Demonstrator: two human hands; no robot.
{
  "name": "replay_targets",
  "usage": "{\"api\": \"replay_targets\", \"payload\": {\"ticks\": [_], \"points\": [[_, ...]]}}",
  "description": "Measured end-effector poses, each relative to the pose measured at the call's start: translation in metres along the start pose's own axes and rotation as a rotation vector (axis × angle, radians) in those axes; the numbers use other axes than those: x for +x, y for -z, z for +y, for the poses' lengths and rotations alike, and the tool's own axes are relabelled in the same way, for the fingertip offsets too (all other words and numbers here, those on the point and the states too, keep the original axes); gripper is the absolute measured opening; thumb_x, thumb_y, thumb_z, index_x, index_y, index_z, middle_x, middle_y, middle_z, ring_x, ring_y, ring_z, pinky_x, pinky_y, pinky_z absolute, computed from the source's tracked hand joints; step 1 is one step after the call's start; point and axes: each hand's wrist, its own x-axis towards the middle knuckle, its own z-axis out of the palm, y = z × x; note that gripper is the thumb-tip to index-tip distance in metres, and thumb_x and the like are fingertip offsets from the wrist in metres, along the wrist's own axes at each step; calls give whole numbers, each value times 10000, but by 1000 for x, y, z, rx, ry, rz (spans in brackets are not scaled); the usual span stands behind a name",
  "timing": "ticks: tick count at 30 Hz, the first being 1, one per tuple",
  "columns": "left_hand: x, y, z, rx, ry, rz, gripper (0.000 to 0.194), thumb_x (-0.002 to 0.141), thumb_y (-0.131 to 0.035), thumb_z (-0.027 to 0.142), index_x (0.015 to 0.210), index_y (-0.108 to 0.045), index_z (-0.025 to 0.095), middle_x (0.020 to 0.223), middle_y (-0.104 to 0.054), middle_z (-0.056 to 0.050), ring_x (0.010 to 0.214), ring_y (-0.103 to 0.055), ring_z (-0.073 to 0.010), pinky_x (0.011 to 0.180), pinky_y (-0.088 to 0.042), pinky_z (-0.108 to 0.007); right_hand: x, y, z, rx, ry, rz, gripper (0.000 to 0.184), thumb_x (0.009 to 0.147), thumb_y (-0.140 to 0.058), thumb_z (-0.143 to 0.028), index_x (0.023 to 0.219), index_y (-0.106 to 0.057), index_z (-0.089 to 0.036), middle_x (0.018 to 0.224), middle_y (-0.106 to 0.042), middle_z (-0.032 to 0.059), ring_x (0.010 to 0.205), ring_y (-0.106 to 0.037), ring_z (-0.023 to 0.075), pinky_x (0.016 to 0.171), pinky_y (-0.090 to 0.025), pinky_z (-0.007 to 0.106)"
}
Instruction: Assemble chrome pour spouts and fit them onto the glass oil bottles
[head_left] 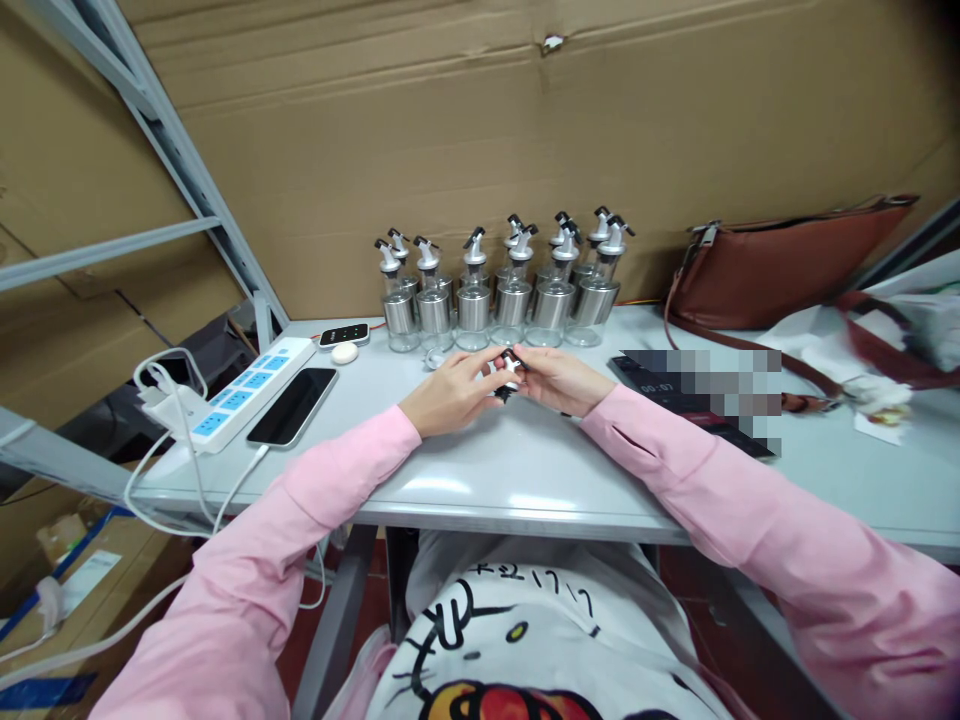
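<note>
My left hand and my right hand meet over the middle of the grey table. Together they pinch a small silver and black pourer cap, of the kind fitted on the bottles behind. Both hands have their fingers closed around it. Just beyond the hands stands a row of several glass and steel dispenser bottles with silver and black spouts, against the cardboard wall. A small round part lies on the table in front of the bottles.
A white and blue power strip, a black phone on a cable, a small black device and a white oval object lie at the left. A brown bag, a dark tablet and white paper are at the right.
</note>
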Motion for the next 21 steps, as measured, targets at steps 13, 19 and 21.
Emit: {"api": "replay_targets", "payload": {"ticks": [13, 19, 21], "points": [[0, -3, -3, 62, -67, 46, 260, 913, -445, 215, 1161, -503, 165, 1285, -484, -182, 946, -585, -175, 853, -466, -361, -1, 2, -4, -16, 19, 14, 286, 636, -781, -368, 710, -677, -112, 648, -575, -4, 546, -445, 48, 577, -430, 200], [2, -1, -4, 110, -32, -1, 264, 903, -488, 295, 1125, -530, 159, 1248, -521, -174, 1097, -541, -229, 872, -437, -369, 1, 0, 1, -147, 35, 92, 354, 576, -797, -423, 733, -694, -123, 592, -544, -19, 524, -404, 52, 500, -339, 208], [2, -1, -3, 99, -6, -31, 281, 906, -483, 323, 1132, -530, 163, 1240, -532, -159, 1097, -540, -226, 879, -427, -369, 2, 0, 2, -213, 46, 113, 377, 548, -807, -429, 741, -701, -123, 585, -539, -25, 514, -380, 47, 495, -308, 214]]}}
